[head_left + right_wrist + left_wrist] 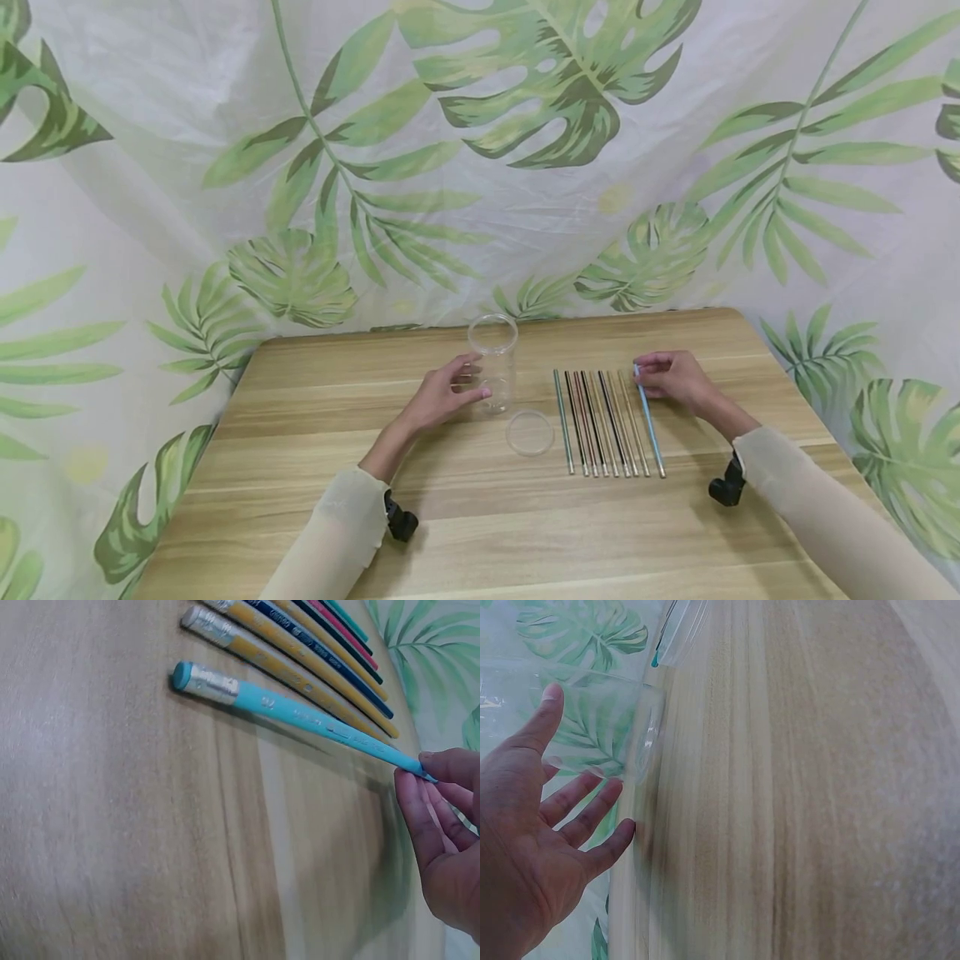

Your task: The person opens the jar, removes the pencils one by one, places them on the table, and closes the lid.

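A light blue pencil [315, 720] with an eraser end lies at the right of a row of several pencils [600, 425]. My right hand [671, 379] pinches its far tip between thumb and fingers; in the right wrist view the eraser end points away from the hand [450, 817]. A tall clear plastic jar [495, 367] stands upright and uncovered left of the row. Beside its left side is my left hand [446, 396], fingers spread and lightly bent. Contact with the jar is hard to tell. In the left wrist view the palm [540, 862] shows no grip.
A clear round lid [530, 433] lies flat between the jar and the pencil row. All of these are on a wooden table [465, 533]. A leaf-print cloth [525, 208] hangs right behind the table's back edge.
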{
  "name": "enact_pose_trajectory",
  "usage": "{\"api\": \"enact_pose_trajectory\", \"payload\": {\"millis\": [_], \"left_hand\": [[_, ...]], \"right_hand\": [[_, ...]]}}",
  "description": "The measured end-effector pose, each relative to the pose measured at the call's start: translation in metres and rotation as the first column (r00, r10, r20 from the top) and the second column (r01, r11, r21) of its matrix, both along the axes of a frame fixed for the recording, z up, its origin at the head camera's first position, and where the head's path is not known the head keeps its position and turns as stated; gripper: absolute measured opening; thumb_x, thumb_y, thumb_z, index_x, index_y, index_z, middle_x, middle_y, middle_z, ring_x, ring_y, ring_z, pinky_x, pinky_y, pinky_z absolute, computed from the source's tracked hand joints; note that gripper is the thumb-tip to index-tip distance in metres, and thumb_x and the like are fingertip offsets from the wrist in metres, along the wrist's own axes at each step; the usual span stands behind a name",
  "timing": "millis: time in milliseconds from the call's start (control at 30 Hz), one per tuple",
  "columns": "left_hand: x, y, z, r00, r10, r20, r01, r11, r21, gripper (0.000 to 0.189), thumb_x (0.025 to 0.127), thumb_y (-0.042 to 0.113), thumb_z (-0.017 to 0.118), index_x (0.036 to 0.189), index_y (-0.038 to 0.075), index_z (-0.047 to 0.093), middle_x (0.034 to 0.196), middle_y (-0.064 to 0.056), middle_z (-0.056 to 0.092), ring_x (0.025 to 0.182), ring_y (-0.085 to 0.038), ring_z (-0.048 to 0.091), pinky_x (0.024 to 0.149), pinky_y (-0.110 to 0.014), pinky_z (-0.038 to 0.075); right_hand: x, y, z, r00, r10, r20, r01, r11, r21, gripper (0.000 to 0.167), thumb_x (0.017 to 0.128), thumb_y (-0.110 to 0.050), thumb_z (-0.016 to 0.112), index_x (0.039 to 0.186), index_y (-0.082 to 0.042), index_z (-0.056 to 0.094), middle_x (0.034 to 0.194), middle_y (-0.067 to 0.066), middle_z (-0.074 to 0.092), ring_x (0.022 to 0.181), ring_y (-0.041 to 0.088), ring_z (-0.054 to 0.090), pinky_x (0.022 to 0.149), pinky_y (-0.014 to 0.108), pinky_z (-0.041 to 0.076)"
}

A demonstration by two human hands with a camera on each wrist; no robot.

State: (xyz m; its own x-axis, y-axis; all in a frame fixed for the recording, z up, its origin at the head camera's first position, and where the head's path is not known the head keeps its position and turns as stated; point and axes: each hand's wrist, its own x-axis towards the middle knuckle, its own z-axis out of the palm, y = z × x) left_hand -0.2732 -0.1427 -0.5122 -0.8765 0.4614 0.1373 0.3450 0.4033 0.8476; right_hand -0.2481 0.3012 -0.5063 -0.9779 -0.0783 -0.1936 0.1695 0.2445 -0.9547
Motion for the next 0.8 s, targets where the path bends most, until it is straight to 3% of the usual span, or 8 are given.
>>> {"api": "enact_pose_trajectory", "payload": {"millis": [133, 433, 800], "left_hand": [[0.0, 0.0, 0.0, 1.0, -0.005, 0.003, 0.005, 1.0, 0.006, 0.071, 0.094, 0.02, 0.084, 0.153, 0.001, 0.05, 0.141, -0.027, 0.064, 0.126, -0.042, 0.067, 0.107, -0.053, 0.056], [0.001, 0.001, 0.0, 1.0, -0.006, 0.009, 0.006, 1.0, 0.013, 0.071, 0.094, 0.02, 0.084, 0.153, 0.0, 0.05, 0.141, -0.028, 0.064, 0.127, -0.042, 0.066, 0.107, -0.055, 0.056], [0.001, 0.0, 0.001, 1.0, 0.0, 0.003, 0.0, 1.0, 0.011, 0.07, 0.094, 0.02, 0.084, 0.153, 0.002, 0.051, 0.14, -0.027, 0.065, 0.126, -0.041, 0.067, 0.107, -0.054, 0.056]], "right_hand": [[0.0, -0.001, -0.006, 1.0, 0.008, -0.018, -0.007, 0.999, 0.04, 0.047, 0.095, 0.008, 0.073, 0.136, 0.02, 0.055, 0.11, 0.022, 0.072, 0.085, 0.011, 0.075, 0.08, 0.031, 0.066], [0.0, -0.003, -0.011, 0.999, -0.021, -0.045, 0.024, 0.998, 0.063, 0.045, 0.093, 0.006, 0.076, 0.133, 0.021, 0.058, 0.104, 0.015, 0.074, 0.082, 0.009, 0.074, 0.074, 0.028, 0.066], [0.0, -0.007, -0.01, 0.997, -0.007, -0.073, 0.016, 0.992, 0.122, 0.043, 0.093, 0.006, 0.077, 0.131, 0.019, 0.061, 0.11, 0.028, 0.071, 0.079, 0.007, 0.073, 0.074, 0.027, 0.066]]}}
